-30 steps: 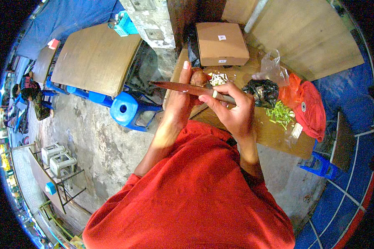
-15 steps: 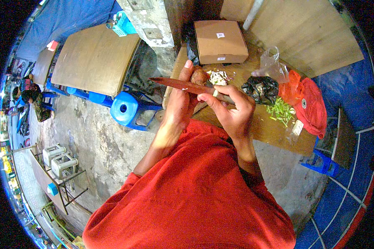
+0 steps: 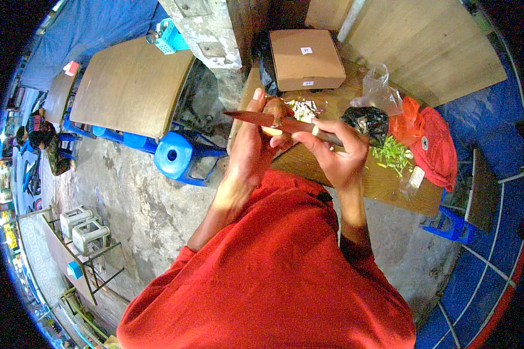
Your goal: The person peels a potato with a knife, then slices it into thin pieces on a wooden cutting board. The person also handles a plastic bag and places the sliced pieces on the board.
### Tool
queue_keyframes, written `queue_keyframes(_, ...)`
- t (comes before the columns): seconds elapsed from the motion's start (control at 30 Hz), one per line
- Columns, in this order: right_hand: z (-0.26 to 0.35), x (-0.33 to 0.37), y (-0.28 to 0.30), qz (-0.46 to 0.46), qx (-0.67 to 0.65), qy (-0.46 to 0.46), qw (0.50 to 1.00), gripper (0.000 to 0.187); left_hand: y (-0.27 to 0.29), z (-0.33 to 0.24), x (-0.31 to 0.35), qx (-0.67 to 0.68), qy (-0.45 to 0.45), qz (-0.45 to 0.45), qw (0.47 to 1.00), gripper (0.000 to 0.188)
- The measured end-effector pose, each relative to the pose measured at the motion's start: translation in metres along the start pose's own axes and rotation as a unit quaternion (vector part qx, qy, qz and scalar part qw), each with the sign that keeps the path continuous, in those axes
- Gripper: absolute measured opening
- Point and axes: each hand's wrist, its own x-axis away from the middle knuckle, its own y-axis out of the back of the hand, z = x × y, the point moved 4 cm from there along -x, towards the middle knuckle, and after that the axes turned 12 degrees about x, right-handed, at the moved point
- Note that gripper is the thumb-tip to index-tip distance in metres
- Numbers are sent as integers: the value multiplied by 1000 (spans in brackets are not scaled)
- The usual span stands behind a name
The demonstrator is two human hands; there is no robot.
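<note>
My left hand (image 3: 249,145) is closed around a brown-skinned root vegetable (image 3: 278,106), its thumb pointing up along the side. A pale yellow bared patch shows on the vegetable below the blade. My right hand (image 3: 339,158) grips a knife (image 3: 251,118) by its handle, thumb and fingers pinched near the blade's base. The long reddish-brown blade lies across the vegetable, touching it, with the tip pointing left past my left thumb. Just beyond the hands, chopped white pieces (image 3: 304,109) lie on the wooden table (image 3: 314,160).
On the table stand a cardboard box (image 3: 305,58), a black plastic bag (image 3: 367,122), a clear bag (image 3: 383,96), an orange bag (image 3: 409,123), chopped green pieces (image 3: 393,156) and a red cloth item (image 3: 435,151). A blue stool (image 3: 177,152) and another table (image 3: 134,87) are at the left.
The knife and my right hand have shifted to the right along the vegetable. A pale patch now shows under the blade. My left hand stays closed on the vegetable.
</note>
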Motion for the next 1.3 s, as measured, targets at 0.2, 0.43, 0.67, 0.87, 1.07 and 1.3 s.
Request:
queue_keyframes(0.2,-2,0,0,0,-5,-15,1000,31,-4,-3,1,-21,-6,-25,999,49)
queue_keyframes(0.43,1,-1,-4,11,-3,-20,1000,29,2,-2,-4,-84,-9,-31,996,48)
queue_keyframes(0.67,0,-1,-7,15,2,-21,1000,30,4,5,-8,-120,-14,-33,992,47)
queue_keyframes(0.87,-5,-1,3,42,3,-59,997,34,9,2,-6,-90,-18,-84,992,45)
queue_keyframes(1.07,-4,4,-1,69,-39,-95,992,28,7,1,-4,-212,-14,-19,977,47)
queue_keyframes(1.3,-23,5,5,39,-60,-98,993,27,7,-3,0,-120,-1,-33,992,55)
